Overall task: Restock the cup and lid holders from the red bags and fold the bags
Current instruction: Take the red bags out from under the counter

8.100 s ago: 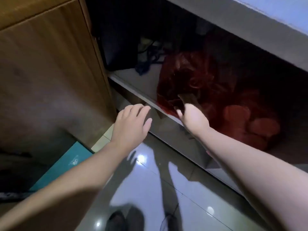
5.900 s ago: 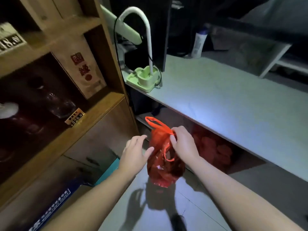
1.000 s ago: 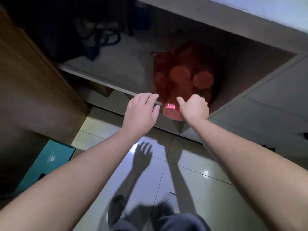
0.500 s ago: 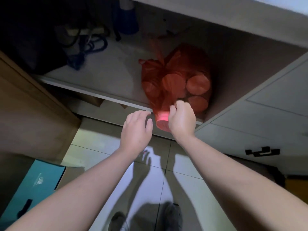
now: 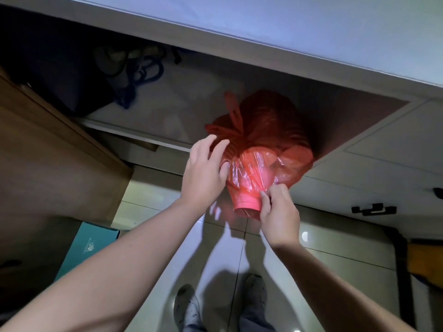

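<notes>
Red bag (image 5: 261, 149) overhanging shelf edge (image 5: 134, 136), hand-pinched.

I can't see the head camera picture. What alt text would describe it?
Two bare hands pull a red bag of stacked cups off a low shelf under a counter: the right hand pinches the plastic near the bag's front end, and the left hand is spread open at its side. Below are a glossy tiled floor and the person's shoes.

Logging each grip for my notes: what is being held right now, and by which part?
The right hand pinches the red bag at its near, lower end; the left hand touches its side.
</notes>
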A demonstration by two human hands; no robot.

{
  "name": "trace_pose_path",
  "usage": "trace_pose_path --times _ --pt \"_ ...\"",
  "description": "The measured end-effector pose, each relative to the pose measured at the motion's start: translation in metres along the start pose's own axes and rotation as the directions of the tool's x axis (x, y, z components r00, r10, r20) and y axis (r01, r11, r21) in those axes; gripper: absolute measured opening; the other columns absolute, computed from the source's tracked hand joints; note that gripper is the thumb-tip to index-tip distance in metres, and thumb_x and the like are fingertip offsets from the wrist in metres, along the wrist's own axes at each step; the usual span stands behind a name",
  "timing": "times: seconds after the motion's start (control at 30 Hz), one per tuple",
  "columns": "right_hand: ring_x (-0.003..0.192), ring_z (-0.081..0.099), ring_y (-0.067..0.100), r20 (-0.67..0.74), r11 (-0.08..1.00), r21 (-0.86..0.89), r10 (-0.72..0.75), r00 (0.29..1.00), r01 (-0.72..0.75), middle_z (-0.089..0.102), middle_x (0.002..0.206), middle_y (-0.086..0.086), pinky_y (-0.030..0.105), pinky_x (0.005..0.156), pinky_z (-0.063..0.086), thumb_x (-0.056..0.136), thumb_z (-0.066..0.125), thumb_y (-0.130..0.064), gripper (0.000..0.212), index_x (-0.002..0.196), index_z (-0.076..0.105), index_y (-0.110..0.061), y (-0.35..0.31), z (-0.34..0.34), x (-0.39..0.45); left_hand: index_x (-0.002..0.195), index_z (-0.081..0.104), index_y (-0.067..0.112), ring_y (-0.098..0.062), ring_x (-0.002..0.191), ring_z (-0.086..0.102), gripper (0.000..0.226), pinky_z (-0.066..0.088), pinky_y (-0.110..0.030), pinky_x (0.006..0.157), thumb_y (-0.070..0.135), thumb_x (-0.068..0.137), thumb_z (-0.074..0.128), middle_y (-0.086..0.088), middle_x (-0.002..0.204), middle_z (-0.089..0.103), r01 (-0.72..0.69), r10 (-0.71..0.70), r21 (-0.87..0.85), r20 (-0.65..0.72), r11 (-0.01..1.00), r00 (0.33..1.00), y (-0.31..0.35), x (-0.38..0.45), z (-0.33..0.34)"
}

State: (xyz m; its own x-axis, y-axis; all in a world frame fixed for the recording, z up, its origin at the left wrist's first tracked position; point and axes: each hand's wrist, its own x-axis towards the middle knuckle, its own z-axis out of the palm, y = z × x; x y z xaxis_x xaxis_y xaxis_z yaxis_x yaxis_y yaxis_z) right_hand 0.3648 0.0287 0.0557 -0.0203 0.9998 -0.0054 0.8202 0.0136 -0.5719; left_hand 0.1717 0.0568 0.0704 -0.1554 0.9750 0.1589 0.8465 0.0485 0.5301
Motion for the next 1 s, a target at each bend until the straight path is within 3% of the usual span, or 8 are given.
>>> trace_pose_path --times 0.1,0.2,0.33,0.47,0.63,0.73,0.87,1.0 --pt "0.073 0.050 0.026 -0.022 0.998 0.015 0.064 0.998 -0.064 0.046 0.093 0.000 0.036 0.064 0.041 0.104 0.050 -0.022 0.024 0.081 0.042 -0.015 0.004 -0.001 -0.001 0.148 0.049 0.021 -0.045 0.139 0.034 0.057 0.032 -0.055 0.116 0.016 0.093 0.063 -0.018 0.151 0.041 -0.199 0.190 0.219 0.061 0.955 0.980 0.004 0.015 -0.004" --pt "0.071 0.046 0.021 -0.025 0.998 0.017 0.063 0.998 -0.063 0.044 0.092 -0.002 0.035 0.062 0.041 0.104 0.049 -0.020 0.025 0.081 0.040 -0.017 0.009 -0.004 -0.002 0.148 0.044 0.023 -0.039 0.131 0.035 0.069 0.023 -0.058 0.115 0.008 0.081 0.053 -0.012 0.144 0.043 -0.409 0.374 0.471 0.171 0.781 0.912 0.008 0.035 -0.006" --pt "0.068 0.040 0.013 -0.071 0.996 0.087 0.017 0.997 -0.011 0.043 0.086 -0.001 0.022 0.059 0.030 0.102 0.052 -0.008 0.024 0.080 0.045 -0.013 0.016 -0.012 -0.011 0.144 0.049 0.020 -0.031 0.114 0.052 0.069 0.016 -0.055 0.115 0.005 0.076 0.055 -0.005 0.127 0.060 -0.433 0.283 0.588 0.332 0.683 0.900 0.012 0.059 -0.004" --pt "0.068 0.045 0.019 -0.090 0.994 0.106 0.008 0.996 0.002 0.045 0.083 0.002 0.027 0.060 0.037 0.101 0.054 -0.006 0.025 0.077 0.047 -0.012 0.020 -0.013 -0.011 0.126 0.059 0.024 -0.031 0.102 0.064 0.042 0.028 -0.052 0.112 0.007 0.089 0.049 -0.001 0.110 0.068 -0.359 0.098 0.585 0.429 0.727 0.898 0.007 0.065 0.002" --pt "0.069 0.045 0.019 -0.096 0.998 0.055 0.035 0.995 -0.029 0.046 0.083 0.000 0.029 0.060 0.035 0.099 0.056 -0.008 0.028 0.077 0.044 -0.019 0.033 -0.012 -0.019 0.112 0.064 0.022 -0.031 0.093 0.065 0.028 0.010 -0.057 0.121 0.008 0.091 0.051 -0.001 0.099 0.067 -0.351 0.161 0.525 0.373 0.775 0.914 0.008 0.059 0.014" --pt "0.069 0.043 0.019 -0.088 0.997 -0.007 0.071 0.994 -0.071 0.045 0.084 -0.002 0.028 0.061 0.034 0.098 0.058 -0.009 0.029 0.077 0.042 -0.021 0.040 -0.014 -0.029 0.104 0.061 0.026 -0.026 0.093 0.063 0.018 0.032 -0.044 0.101 0.014 0.100 0.048 0.002 0.098 0.062 -0.270 0.125 0.427 0.337 0.863 0.933 0.010 0.053 0.016" --pt "0.072 0.050 0.027 -0.049 0.995 0.012 0.099 0.994 -0.098 0.049 0.085 0.004 0.038 0.062 0.043 0.097 0.059 -0.008 0.022 0.077 0.050 -0.012 0.040 -0.026 -0.032 0.089 0.066 0.021 -0.026 0.066 0.053 0.020 0.037 -0.038 0.082 0.005 0.091 0.055 0.002 0.082 0.057 -0.237 0.209 0.205 0.148 0.950 0.967 0.021 0.036 -0.006" --pt "0.089 0.062 0.029 0.095 0.983 0.031 0.177 0.980 -0.180 0.057 0.106 0.004 0.038 0.074 0.049 0.098 0.061 -0.019 0.015 0.111 0.065 -0.014 0.013 -0.052 -0.025 0.087 0.068 0.021 -0.025 0.062 0.048 0.030 0.037 -0.040 0.079 0.002 0.075 0.047 0.001 0.078 0.057 -0.276 0.256 0.136 0.145 0.951 0.956 0.048 0.029 -0.047"
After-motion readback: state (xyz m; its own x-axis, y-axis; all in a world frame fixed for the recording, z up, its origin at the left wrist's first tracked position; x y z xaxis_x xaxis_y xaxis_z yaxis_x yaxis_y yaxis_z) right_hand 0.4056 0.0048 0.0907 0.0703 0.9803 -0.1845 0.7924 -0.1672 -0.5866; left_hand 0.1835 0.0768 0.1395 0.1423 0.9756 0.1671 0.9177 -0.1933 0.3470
